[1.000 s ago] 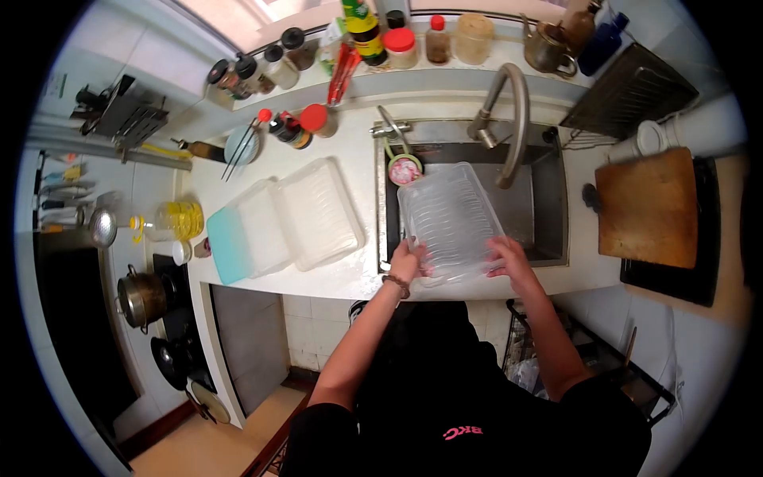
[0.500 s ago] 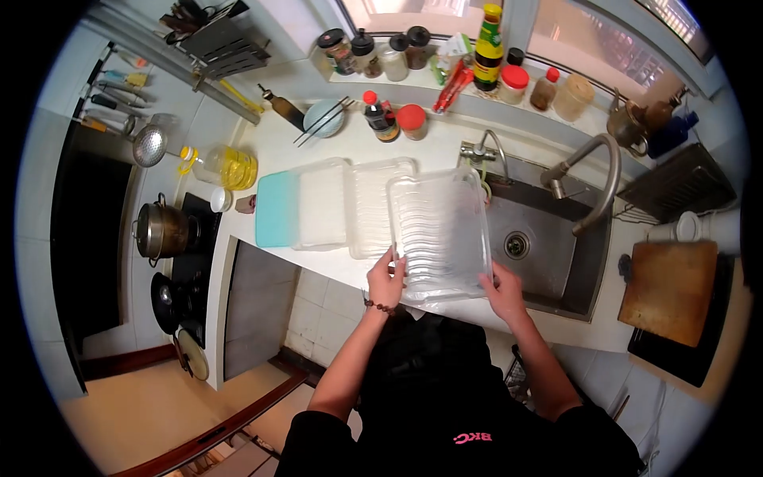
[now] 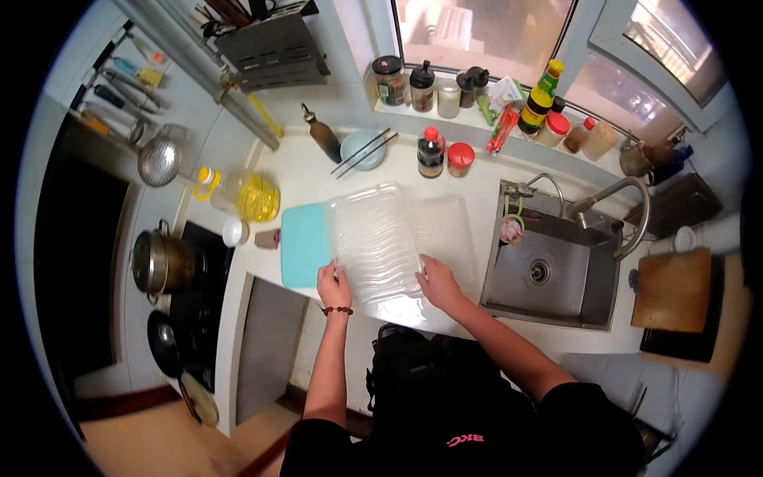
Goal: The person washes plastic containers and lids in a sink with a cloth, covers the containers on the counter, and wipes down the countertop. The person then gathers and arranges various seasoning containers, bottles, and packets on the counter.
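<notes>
1. Half a second ago the clear ribbed tray [image 3: 373,242] hangs beside the sink [image 3: 579,274], partly over the second translucent tray [image 3: 449,238]; now it is farther left, covering much of the teal-ended flat piece [image 3: 304,246], so the second tray shows on its right.
2. The person's left hand [image 3: 334,288] grips the ribbed tray's left side near the front corner, thumb on the edge; the right hand [image 3: 439,284] holds the right side. I cannot tell whether the tray rests on the pieces beneath or is just above them.
3. The near edge of the white table [image 3: 306,187] runs just in front of both hands, and the ribbed tray's front end lies close to it.
4. A narrow strip of table shows between the second tray and the sink; a broader one lies behind the trays.
5. Beyond that strip stand a pale blue bowl [image 3: 373,161] with chopsticks [image 3: 347,166] across it, a dark sauce bottle [image 3: 431,156] and a red-lidded jar [image 3: 460,161].
6. Left of the teal end, an oil jug [image 3: 258,199] and a white cup [image 3: 234,231] crowd that side.
</notes>
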